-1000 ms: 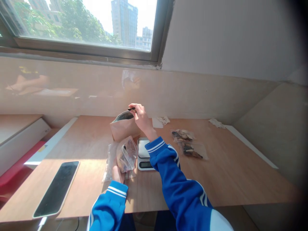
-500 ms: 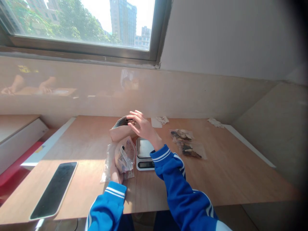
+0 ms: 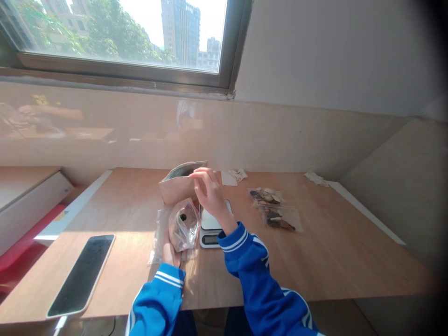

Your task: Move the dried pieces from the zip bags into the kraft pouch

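My left hand (image 3: 170, 252) rests on the wooden table (image 3: 332, 252) and grips the bottom of a clear plastic bag (image 3: 184, 225), holding it upright with its mouth open. Dark pieces show inside the bag. My right hand (image 3: 209, 194) hovers just above and to the right of the bag's mouth, fingers bent and pressed together; what they hold is hidden. Behind the bag stands an open brown paper pouch (image 3: 176, 189). A small white digital scale (image 3: 209, 229) lies under my right wrist.
Two filled clear bags (image 3: 266, 196) (image 3: 281, 218) lie to the right of the scale. A phone (image 3: 82, 274) lies face up at the front left. Paper scraps (image 3: 238, 175) (image 3: 315, 178) sit near the back wall. A white ledge (image 3: 31, 198) borders the left.
My right hand left the brown pouch's mouth and came down and toward me, to the clear bag's opening. My left hand kept its hold on the bag.
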{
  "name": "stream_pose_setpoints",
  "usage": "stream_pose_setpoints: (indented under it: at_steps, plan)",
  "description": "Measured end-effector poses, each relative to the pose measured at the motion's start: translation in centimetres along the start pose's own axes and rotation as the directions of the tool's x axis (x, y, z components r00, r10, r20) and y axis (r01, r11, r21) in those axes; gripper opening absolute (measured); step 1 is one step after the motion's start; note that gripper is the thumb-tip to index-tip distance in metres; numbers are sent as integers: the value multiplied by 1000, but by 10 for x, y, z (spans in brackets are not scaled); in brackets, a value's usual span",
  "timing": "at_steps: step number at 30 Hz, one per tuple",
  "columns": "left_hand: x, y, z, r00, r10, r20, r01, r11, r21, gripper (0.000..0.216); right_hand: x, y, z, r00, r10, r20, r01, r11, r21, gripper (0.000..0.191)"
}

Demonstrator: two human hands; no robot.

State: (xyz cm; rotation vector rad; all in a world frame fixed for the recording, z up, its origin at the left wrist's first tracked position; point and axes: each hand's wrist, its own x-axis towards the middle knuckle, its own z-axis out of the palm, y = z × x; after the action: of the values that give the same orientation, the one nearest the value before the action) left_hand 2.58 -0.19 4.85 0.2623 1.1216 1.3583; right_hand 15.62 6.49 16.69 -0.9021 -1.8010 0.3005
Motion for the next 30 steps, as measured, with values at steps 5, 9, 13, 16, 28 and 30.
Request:
stream_pose_setpoints:
  at_steps: [5,9,13,16,28,30]
  plan:
    - [8,-9,-11,999,42,34,-39,995,-95,45,-24,-2,0,939,150,309,-180,981,71,27]
    - [14,-12,-15,1000,21,17,-19,993,-114,41,-43,11,13,816,139,562,-174,985,8,28]
    - [15,-14,-17,999,34,25,-31,996,-87,42,-56,16,27,815,70,576,-65,997,-29,21]
    - [13,-14,-16,998,40,52,-35,996,-85,40,-58,14,30,804,80,589,-110,994,16,11]
    - [13,-13,-8,995,87,38,-84,993,-84,33,-54,11,18,855,162,494,-309,922,232,11]
    - [14,-14,-10,995,94,22,-92,993,-78,33,-54,12,18,842,176,509,-351,896,271,13]
